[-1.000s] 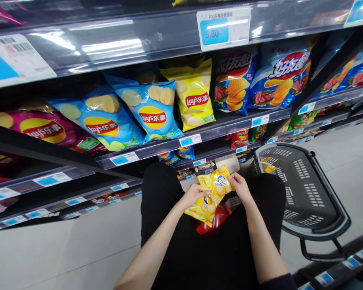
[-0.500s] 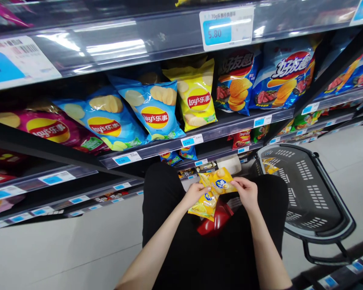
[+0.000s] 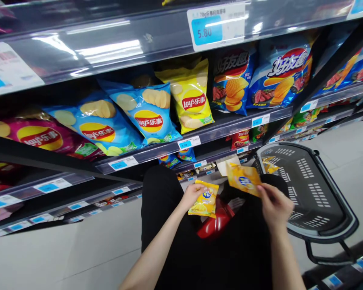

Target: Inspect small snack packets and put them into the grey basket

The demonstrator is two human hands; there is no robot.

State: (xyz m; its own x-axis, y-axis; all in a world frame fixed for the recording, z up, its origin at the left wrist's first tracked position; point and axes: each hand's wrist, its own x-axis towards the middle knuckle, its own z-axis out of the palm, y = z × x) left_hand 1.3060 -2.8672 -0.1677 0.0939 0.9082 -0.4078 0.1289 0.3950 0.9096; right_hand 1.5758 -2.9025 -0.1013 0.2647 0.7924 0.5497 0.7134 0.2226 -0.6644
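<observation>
In my left hand point(image 3: 193, 197) is a small yellow snack packet point(image 3: 206, 204), pinched at its upper left side over my lap. A second yellow snack packet point(image 3: 241, 179) is gripped at its right end by my right hand point(image 3: 276, 204), held apart from the first and slightly blurred. That right hand is beside the near left rim of a dark grey shopping basket point(image 3: 335, 193). Inside the basket, by its far left corner, lies another yellow packet point(image 3: 270, 165). Something shiny and red point(image 3: 217, 221) shows between my legs, partly hidden.
Ahead, a shelf point(image 3: 224, 128) holds blue chip bags point(image 3: 149, 117), a yellow chip bag point(image 3: 195, 98), a magenta chip bag point(image 3: 40, 137) and dark blue chip bags point(image 3: 280, 76). A higher shelf edge point(image 3: 157, 36) juts toward me. Pale floor point(image 3: 103, 245) lies left.
The two yellow packets, overlapping before, are now apart. My right hand has moved right toward the basket with one packet; my left hand stays nearly in place with the other.
</observation>
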